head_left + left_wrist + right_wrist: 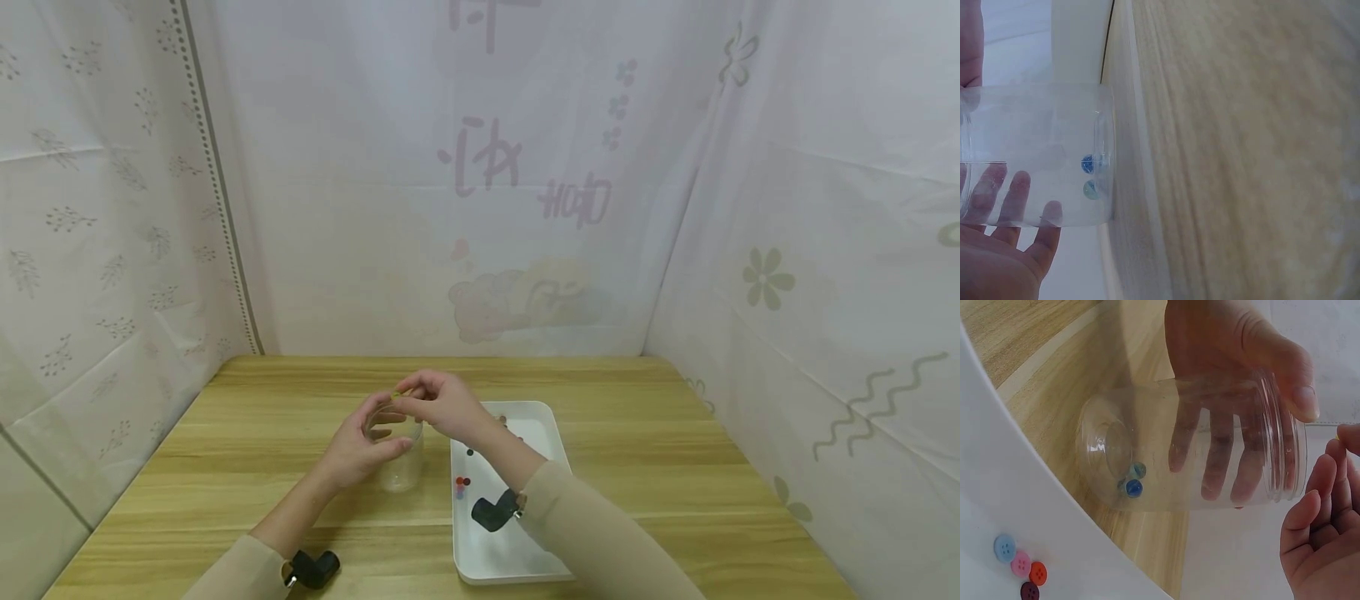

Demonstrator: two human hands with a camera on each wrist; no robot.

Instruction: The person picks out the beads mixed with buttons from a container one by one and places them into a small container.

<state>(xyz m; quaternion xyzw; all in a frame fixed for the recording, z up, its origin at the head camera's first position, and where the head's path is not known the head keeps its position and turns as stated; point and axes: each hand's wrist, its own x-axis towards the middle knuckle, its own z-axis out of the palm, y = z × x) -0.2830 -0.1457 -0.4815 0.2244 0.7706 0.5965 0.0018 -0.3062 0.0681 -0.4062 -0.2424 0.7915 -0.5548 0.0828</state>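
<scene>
Pale cloth (337,242) printed with sprigs (70,219), faint lettering (576,202) and flowers (768,279) hangs behind and on both sides of a streaky wooden table (652,475); the light is soft.

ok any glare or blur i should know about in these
Left wrist: hazy and soft, the tabletop grain smeared; right wrist: small bright glints near the base of the clear jar, buttons fairly crisp; head: soft, even light, though buttons in the white tray show too small for their holes to be seen.
</scene>
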